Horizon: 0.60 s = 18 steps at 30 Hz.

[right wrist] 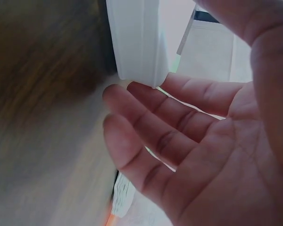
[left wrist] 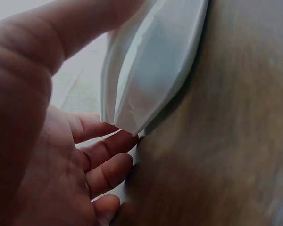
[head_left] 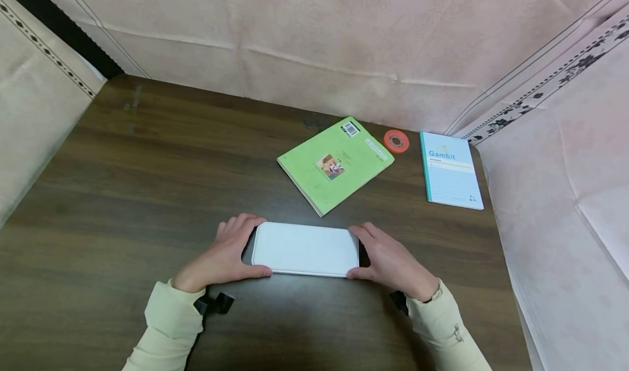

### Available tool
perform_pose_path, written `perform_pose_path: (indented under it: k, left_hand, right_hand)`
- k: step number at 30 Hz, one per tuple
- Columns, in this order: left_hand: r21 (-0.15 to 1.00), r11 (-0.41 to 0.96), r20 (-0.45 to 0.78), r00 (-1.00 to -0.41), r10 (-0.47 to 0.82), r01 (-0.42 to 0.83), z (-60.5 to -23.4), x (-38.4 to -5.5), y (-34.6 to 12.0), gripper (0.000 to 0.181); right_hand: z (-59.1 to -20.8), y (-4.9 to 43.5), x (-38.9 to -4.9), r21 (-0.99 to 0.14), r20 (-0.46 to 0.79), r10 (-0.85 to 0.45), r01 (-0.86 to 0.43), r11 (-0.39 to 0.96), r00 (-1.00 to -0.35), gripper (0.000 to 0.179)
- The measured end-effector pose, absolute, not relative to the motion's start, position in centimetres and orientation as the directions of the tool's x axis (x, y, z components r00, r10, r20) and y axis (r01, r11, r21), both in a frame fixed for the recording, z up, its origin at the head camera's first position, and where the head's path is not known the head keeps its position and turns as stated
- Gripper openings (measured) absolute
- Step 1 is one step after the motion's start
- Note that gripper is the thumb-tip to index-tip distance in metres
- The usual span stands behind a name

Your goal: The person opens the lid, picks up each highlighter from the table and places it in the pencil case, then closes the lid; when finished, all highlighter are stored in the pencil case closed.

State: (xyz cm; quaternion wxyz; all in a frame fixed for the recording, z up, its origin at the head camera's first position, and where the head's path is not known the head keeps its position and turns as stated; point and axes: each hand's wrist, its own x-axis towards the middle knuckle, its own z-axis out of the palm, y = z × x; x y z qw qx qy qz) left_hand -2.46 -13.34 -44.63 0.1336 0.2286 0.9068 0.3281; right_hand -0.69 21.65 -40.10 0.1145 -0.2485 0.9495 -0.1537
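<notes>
A flat white rectangular case (head_left: pixel 306 249) with rounded corners lies lengthwise across the table in front of me. My left hand (head_left: pixel 227 255) grips its left end, thumb at the near corner and fingertips at the far one. At the other end, my right hand (head_left: pixel 388 259) holds the case the same way. Seen from the left wrist, the case's end (left wrist: pixel 155 70) shows a seam between a thin upper layer and a deeper lower part. The right wrist view shows the smooth white end (right wrist: pixel 139 42) against the fingertips. What is inside the case is hidden.
Behind the case lies a green book (head_left: pixel 339 166), turned at an angle. An orange-red tape roll (head_left: pixel 396 141) sits just beyond its right corner. Farther right is a light blue "Gambit" notebook (head_left: pixel 451 170). Pale patterned cloth (head_left: pixel 295 43) hangs along the table's back and sides.
</notes>
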Motion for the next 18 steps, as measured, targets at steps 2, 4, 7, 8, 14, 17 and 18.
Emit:
perform_pose_path:
  k: [2,4,7,8,14,17,18]
  left_hand:
    - [0.653,0.682,-0.091,-0.86,0.502,0.329,-44.56,-2.45,-13.35,0.097]
    - [0.652,0.682,-0.089,-0.859,0.503,0.331,-44.52,-2.45,-13.33,0.097]
    - [0.651,0.682,-0.088,-0.86,0.503,0.333,-44.55,-2.46,-13.28,0.097]
    - [0.65,0.683,-0.087,-0.86,0.503,0.334,-44.59,-2.46,-13.25,0.097]
    - [0.635,0.691,-0.079,-0.86,0.503,0.346,-44.65,-2.48,-13.07,0.098]
    - [0.638,0.687,-0.075,-0.861,0.504,0.347,-44.6,-2.45,-13.03,0.098]
    - [0.641,0.685,-0.073,-0.861,0.503,0.346,-44.6,-2.45,-13.02,0.098]
  right_hand:
    - [-40.06,21.6,-0.75,-0.342,-0.142,-0.507,-0.439,0.831,-0.85,0.085]
    - [-40.01,21.57,-0.79,-0.34,-0.146,-0.506,-0.437,0.833,-0.85,0.085]
    - [-39.93,21.59,-0.83,-0.337,-0.156,-0.502,-0.432,0.836,-0.851,0.085]
    - [-39.92,21.6,-0.83,-0.335,-0.156,-0.503,-0.434,0.836,-0.85,0.085]
    - [-39.92,21.61,-0.8,-0.321,-0.142,-0.511,-0.449,0.834,-0.848,0.085]
    - [-39.9,21.65,-0.73,-0.328,-0.144,-0.505,-0.441,0.836,-0.851,0.086]
    - [-39.92,21.69,-0.72,-0.332,-0.148,-0.504,-0.437,0.836,-0.851,0.086]
